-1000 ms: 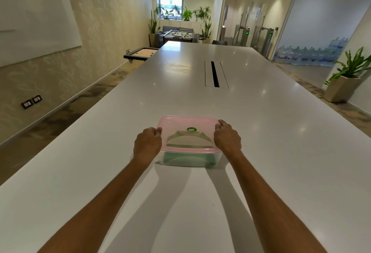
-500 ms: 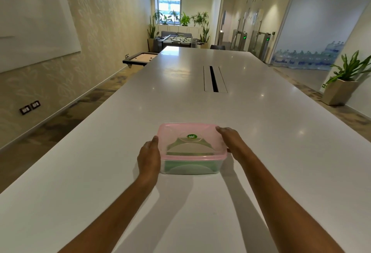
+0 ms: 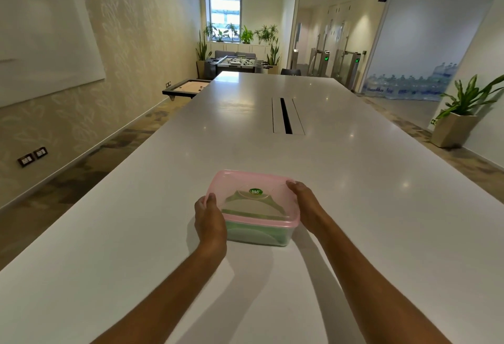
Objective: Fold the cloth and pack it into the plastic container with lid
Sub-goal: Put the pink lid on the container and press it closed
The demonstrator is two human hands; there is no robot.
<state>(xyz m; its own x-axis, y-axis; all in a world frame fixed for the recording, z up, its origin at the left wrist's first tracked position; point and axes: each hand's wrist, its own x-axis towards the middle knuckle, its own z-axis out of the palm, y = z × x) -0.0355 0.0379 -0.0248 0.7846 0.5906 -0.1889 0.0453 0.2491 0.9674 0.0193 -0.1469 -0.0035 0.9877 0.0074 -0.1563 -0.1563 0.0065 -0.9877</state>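
Head view: a long white worktop (image 3: 354, 207) runs away from the camera, and the box (image 3: 259, 234) sits on it near the near end, a little toward 12 o'clock from the person's forearms. The box is clear plastic with a pink lid (image 3: 253, 201) seated flat on top, a round green sticker (image 3: 255, 191) at the lid's centre. Through the lid and the clear walls a green cloth (image 3: 251, 231) shows, lying folded inside and filling the lower part. The left hand (image 3: 210, 221) presses against the box's 9 o'clock side, its thumb hooked over the lid's edge and the palm flat on the wall. The right hand (image 3: 304, 204) lies on the 3 o'clock side, fingertips on the lid's far right corner at about 2 o'clock. Both hands are clamped on the box from opposite sides, with the box between them; its base looks to rest on the worktop, casting a soft shadow toward 6 o'clock. Farther along the worktop at 12 o'clock is a dark cable slot (image 3: 286, 115) set in a pale panel. Off the worktop at 3 o'clock a potted plant (image 3: 461, 114) stands on the floor by the wall. At 9 o'clock a whiteboard (image 3: 43, 30) hangs on the patterned wall. A football table (image 3: 234, 61) stands far off at 12 o'clock beneath a window.
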